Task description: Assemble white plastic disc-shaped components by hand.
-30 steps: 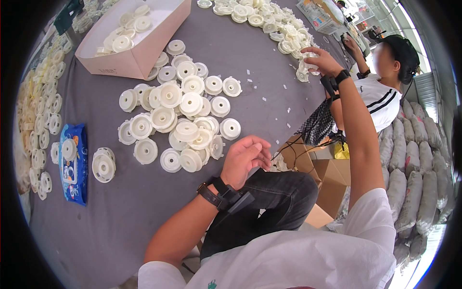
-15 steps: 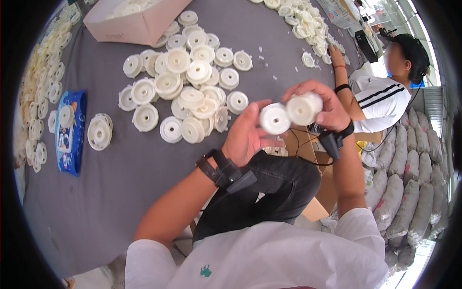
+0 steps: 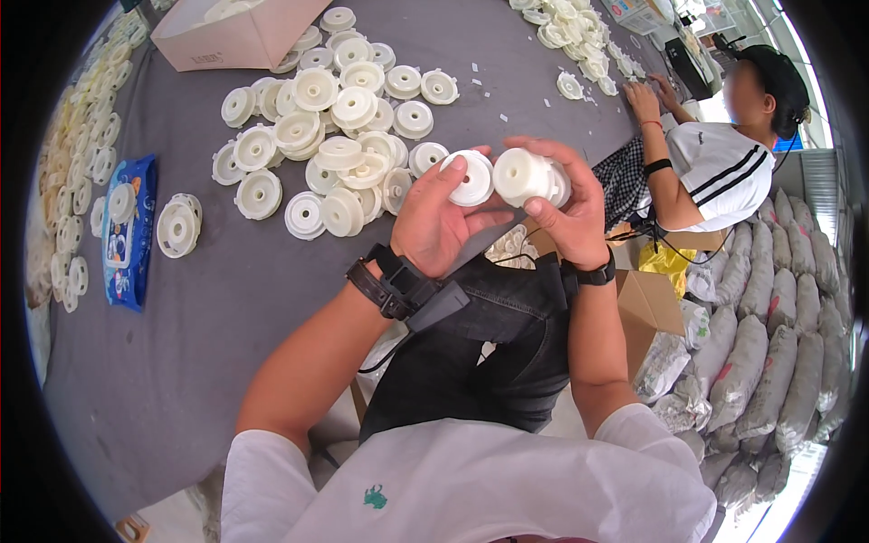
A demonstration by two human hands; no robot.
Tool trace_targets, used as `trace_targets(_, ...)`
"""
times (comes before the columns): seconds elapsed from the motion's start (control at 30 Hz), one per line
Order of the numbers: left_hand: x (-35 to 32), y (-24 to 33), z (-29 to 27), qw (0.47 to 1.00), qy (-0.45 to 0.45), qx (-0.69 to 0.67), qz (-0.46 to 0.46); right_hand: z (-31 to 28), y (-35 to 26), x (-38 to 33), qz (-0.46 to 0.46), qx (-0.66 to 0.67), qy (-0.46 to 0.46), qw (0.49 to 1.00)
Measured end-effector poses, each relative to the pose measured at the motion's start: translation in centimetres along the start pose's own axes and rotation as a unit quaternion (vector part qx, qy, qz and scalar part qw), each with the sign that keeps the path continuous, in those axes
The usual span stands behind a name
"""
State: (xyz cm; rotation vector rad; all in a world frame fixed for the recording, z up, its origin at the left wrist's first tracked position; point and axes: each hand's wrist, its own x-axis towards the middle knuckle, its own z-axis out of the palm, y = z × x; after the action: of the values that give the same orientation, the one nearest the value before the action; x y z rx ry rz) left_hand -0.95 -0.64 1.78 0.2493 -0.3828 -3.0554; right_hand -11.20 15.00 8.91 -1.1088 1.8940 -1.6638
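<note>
My left hand (image 3: 436, 224) holds one white plastic disc (image 3: 472, 177) up on edge, thumb across its face. My right hand (image 3: 568, 210) grips a short stack of the same white discs (image 3: 528, 176), close beside the left one. Both hands hover above my lap at the edge of the grey table (image 3: 208, 299). A loose pile of white discs (image 3: 330, 145) lies on the table just left of my hands.
A pink cardboard box (image 3: 237, 34) with discs stands at the back. A blue packet (image 3: 128, 231) and a small stack of discs (image 3: 177, 226) lie left. Rows of discs (image 3: 74, 181) line the left edge. Another person (image 3: 715, 154) sits right, near white sacks (image 3: 778, 344).
My right hand came back from the far right of the table with discs. Both hands have since drawn a little closer together over my lap, and the view shifted.
</note>
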Motion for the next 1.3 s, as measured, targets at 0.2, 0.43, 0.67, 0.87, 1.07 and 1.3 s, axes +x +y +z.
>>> trace_targets(0.2, 0.0, 0.1, -0.3, 0.999, -0.048, 0.007, -0.005, -0.9, 0.9, -0.4, 0.033, 0.148, 0.013, 0.988)
trace_targets(0.43, 0.2, 0.3, -0.9, 0.997, -0.066, -0.004, -0.034, -1.6, 1.2, -0.6, 0.069, 0.234, -0.008, 0.970)
trace_targets(0.67, -0.1, 0.2, 0.1, 0.995, -0.068, -0.028, -0.060, -2.5, 2.0, -0.9, 0.099, 0.220, -0.001, 0.970)
trace_targets(0.87, -0.1, -0.4, -0.7, 0.992, -0.096, 0.067, -0.044, -2.7, 2.3, -1.4, 0.129, 0.169, -0.007, 0.977)
trace_targets(1.07, -0.2, -0.6, -1.4, 0.993, -0.081, 0.079, -0.012, -2.5, 1.8, -1.3, 0.127, 0.176, -0.001, 0.976)
trace_targets(1.3, -0.1, -0.4, -1.3, 0.995, -0.071, 0.069, -0.005, -3.0, 2.3, -1.4, 0.108, 0.189, 0.013, 0.976)
